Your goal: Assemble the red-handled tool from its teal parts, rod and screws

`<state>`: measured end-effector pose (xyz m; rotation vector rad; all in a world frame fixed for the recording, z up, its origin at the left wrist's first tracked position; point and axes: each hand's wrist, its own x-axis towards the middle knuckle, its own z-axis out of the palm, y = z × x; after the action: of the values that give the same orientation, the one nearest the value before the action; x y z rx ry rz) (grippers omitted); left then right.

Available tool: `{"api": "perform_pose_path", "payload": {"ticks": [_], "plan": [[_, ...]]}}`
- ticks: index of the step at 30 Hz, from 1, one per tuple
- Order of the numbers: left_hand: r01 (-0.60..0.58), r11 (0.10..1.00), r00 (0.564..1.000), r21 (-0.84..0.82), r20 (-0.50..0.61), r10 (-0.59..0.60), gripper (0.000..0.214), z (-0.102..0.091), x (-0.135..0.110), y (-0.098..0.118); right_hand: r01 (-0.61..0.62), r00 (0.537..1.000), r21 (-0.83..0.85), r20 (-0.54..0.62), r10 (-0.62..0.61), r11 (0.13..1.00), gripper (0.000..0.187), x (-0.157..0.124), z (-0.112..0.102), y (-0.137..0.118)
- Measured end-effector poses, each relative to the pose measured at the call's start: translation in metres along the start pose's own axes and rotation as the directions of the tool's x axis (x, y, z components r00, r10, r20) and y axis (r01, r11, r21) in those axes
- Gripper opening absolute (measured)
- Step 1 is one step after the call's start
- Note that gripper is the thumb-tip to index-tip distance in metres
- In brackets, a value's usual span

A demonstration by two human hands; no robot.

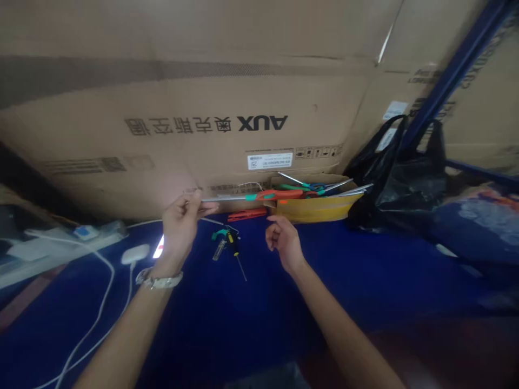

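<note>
My left hand (pixel 180 227), with a watch on its wrist, is closed in a pinch on the blade tips of a long pair of scissors with an orange and green handle (pixel 259 196). The scissors are held level above the blue surface (pixel 344 270), handle pointing right toward a yellow cardboard tray (pixel 320 208). My right hand (pixel 284 240) hovers just below the handle with fingers loosely curled and nothing in them. Several more scissors (pixel 316 187) lie in the tray. Two small screwdrivers (pixel 231 246) rest on the blue surface between my hands.
A big cardboard box marked AUX (pixel 203 119) stands right behind. A black plastic bag (pixel 399 181) sits at the right by a blue shelf post (pixel 450 70). White cables and a power strip (pixel 87 233) lie at the left. A red tool (pixel 247 215) lies beside the tray.
</note>
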<state>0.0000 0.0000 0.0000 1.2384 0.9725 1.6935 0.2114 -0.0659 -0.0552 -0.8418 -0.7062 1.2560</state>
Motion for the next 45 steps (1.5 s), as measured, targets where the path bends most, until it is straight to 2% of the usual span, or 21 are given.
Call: {"api": "perform_pose_path", "payload": {"ticks": [3, 5, 10, 14, 17, 19, 22, 24, 26, 27, 29, 31, 32, 34, 36, 38, 39, 40, 42, 44, 45], "plan": [[0.006, 0.999, 1.000, -0.032, -0.019, -0.007, 0.032, -0.033, -0.011, -0.009, -0.090, 0.991, 0.082, 0.107, 0.081, 0.993, 0.053, -0.004, 0.002, -0.002], [0.028, 0.998, 0.999, -0.052, -0.013, -0.029, 0.035, -0.050, -0.018, -0.018, -0.079, 0.991, 0.072, 0.109, 0.071, 0.994, 0.055, -0.004, 0.002, -0.001], [0.128, 0.983, 0.991, -0.132, -0.017, -0.132, 0.036, -0.075, -0.023, -0.040, -0.050, 0.992, -0.091, 0.109, 0.060, 0.995, 0.034, -0.003, -0.003, 0.010], [0.259, 0.934, 0.966, -0.245, 0.036, -0.258, 0.039, -0.069, -0.030, -0.048, -0.074, 0.970, -0.202, 0.212, 0.117, 0.977, 0.034, -0.005, -0.003, 0.021], [0.406, 0.898, 0.903, -0.170, 0.227, -0.365, 0.044, -0.053, -0.047, -0.053, -0.055, 0.941, -0.280, 0.305, 0.144, 0.958, 0.041, -0.009, 0.000, 0.030], [0.429, 0.896, 0.869, -0.113, 0.322, -0.375, 0.046, -0.041, -0.060, -0.057, -0.037, 0.919, -0.334, 0.360, 0.164, 0.942, 0.045, -0.011, 0.002, 0.036], [0.428, 0.898, 0.864, -0.104, 0.340, -0.372, 0.051, -0.031, -0.071, -0.061, -0.021, 0.887, -0.432, 0.408, 0.216, 0.901, 0.050, -0.014, 0.003, 0.043], [0.438, 0.893, 0.862, -0.100, 0.329, -0.386, 0.053, -0.032, -0.072, -0.063, -0.001, 0.898, -0.519, 0.376, 0.229, 0.855, 0.045, -0.014, 0.003, 0.046], [0.449, 0.889, 0.862, -0.089, 0.306, -0.404, 0.054, -0.036, -0.069, -0.063, 0.077, 0.945, -0.633, 0.294, 0.147, 0.770, 0.035, -0.014, 0.003, 0.049], [0.450, 0.889, 0.865, -0.083, 0.289, -0.410, 0.054, -0.039, -0.067, -0.064, 0.133, 0.962, -0.711, 0.259, 0.082, 0.690, 0.031, -0.014, 0.004, 0.050], [0.447, 0.893, 0.872, -0.063, 0.252, -0.419, 0.055, -0.045, -0.063, -0.064, 0.209, 0.973, -0.873, 0.231, -0.004, 0.440, 0.026, -0.015, 0.008, 0.051], [0.439, 0.898, 0.881, -0.023, 0.210, -0.425, 0.058, -0.049, -0.060, -0.065, 0.212, 0.976, -0.964, 0.218, 0.022, 0.158, 0.026, -0.016, 0.015, 0.051], [0.432, 0.902, 0.885, 0.004, 0.190, -0.424, 0.060, -0.050, -0.058, -0.066, 0.204, 0.977, -0.978, 0.207, 0.047, 0.051, 0.027, -0.016, 0.019, 0.051], [0.402, 0.914, 0.901, 0.057, 0.153, -0.405, 0.063, -0.052, -0.057, -0.067, 0.199, 0.978, -0.977, 0.192, 0.087, -0.080, 0.026, -0.015, 0.026, 0.051], [0.358, 0.928, 0.920, 0.101, 0.135, -0.369, 0.062, -0.052, -0.056, -0.068, 0.208, 0.974, -0.971, 0.195, 0.115, -0.117, 0.018, -0.012, 0.029, 0.051], [0.324, 0.937, 0.932, 0.128, 0.125, -0.340, 0.059, -0.053, -0.056, -0.069, 0.210, 0.971, -0.975, 0.200, 0.128, -0.067, 0.012, -0.008, 0.028, 0.052], [0.315, 0.939, 0.937, 0.135, 0.114, -0.331, 0.058, -0.053, -0.056, -0.069, 0.203, 0.972, -0.979, 0.201, 0.125, -0.005, 0.010, -0.006, 0.025, 0.052], [0.310, 0.941, 0.941, 0.137, 0.099, -0.325, 0.058, -0.053, -0.056, -0.069, 0.192, 0.973, -0.978, 0.201, 0.114, 0.087, 0.010, -0.004, 0.022, 0.053], [0.307, 0.944, 0.947, 0.124, 0.057, -0.315, 0.057, -0.053, -0.055, -0.069, 0.154, 0.977, -0.928, 0.193, 0.086, 0.338, 0.014, -0.001, 0.016, 0.054], [0.310, 0.947, 0.948, 0.088, 0.040, -0.314, 0.055, -0.053, -0.055, -0.068, 0.098, 0.982, -0.794, 0.176, 0.071, 0.600, 0.021, 0.000, 0.010, 0.054], [0.315, 0.947, 0.947, 0.059, 0.051, -0.318, 0.053, -0.052, -0.055, -0.066, 0.067, 0.983, -0.709, 0.166, 0.074, 0.702, 0.027, 0.000, 0.009, 0.054]]}}
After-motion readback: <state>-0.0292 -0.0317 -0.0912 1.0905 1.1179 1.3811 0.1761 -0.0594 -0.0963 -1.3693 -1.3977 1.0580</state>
